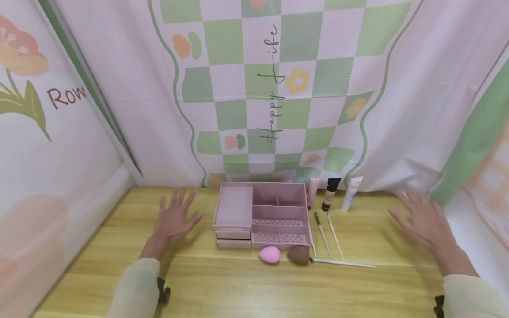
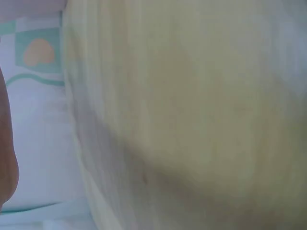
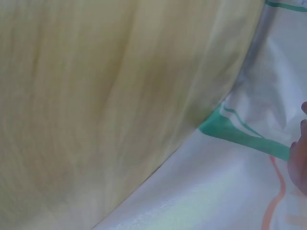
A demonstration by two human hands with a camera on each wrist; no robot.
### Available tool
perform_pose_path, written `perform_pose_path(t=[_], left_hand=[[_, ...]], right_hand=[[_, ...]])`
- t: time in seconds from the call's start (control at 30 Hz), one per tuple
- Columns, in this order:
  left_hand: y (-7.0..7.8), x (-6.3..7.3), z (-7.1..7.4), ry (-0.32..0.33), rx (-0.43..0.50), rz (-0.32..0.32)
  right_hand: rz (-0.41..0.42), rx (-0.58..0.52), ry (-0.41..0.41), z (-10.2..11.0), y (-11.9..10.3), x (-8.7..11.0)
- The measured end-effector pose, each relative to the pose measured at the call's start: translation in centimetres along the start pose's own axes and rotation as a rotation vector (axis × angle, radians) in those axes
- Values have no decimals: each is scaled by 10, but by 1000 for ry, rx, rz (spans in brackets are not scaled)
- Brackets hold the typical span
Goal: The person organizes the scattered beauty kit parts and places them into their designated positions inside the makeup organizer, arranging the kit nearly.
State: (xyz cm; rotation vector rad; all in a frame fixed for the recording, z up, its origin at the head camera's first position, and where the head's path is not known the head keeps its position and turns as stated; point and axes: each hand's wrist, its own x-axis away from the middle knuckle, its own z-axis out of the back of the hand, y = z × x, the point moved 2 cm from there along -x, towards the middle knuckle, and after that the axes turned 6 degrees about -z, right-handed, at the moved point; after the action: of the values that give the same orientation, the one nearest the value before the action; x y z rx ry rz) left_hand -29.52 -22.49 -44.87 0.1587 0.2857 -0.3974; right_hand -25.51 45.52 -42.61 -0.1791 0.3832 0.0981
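Your left arm reaches forward from the lower left, and your left hand point(image 1: 175, 216) is held palm down to the left of the pink organizer point(image 1: 233, 205), well apart from it. Its fingers are extended and spread, the thumb angled toward the organizer; they grasp nothing. Your right arm enters from the lower right, mirroring the left, with your right hand point(image 1: 423, 218) near the table's far right corner. Its fingers are slightly blurred but extended, the thumb pointing inward, and they likewise grasp nothing. Whether either palm touches the wooden table point(image 1: 191, 291) cannot be told. Each wrist view shows only a sliver of your hand at its edge, beside bare wood.

The organizer sits on the table between your hands, against the patterned cloth point(image 1: 262, 79) or just before it. At its front edge lie a pink sponge point(image 1: 270, 255) and a brown sponge point(image 1: 298, 255). To its right, a white-handled brush point(image 1: 343, 263) lies crosswise, below slanting brushes point(image 1: 323, 236). Behind these, a pink tube point(image 1: 313, 191), a black tube point(image 1: 331, 194) and a white tube point(image 1: 351, 194) form a row.
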Motion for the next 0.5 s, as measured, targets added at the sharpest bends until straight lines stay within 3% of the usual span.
perform_pose_path(t=[0.27,0.5], left_hand=[[14,-3,1,22,58,-28],[27,-3,5,71,141,-30]], right_hand=[[3,-89,9,7,-16,-2],[11,-86,-18,10,-28,-3]])
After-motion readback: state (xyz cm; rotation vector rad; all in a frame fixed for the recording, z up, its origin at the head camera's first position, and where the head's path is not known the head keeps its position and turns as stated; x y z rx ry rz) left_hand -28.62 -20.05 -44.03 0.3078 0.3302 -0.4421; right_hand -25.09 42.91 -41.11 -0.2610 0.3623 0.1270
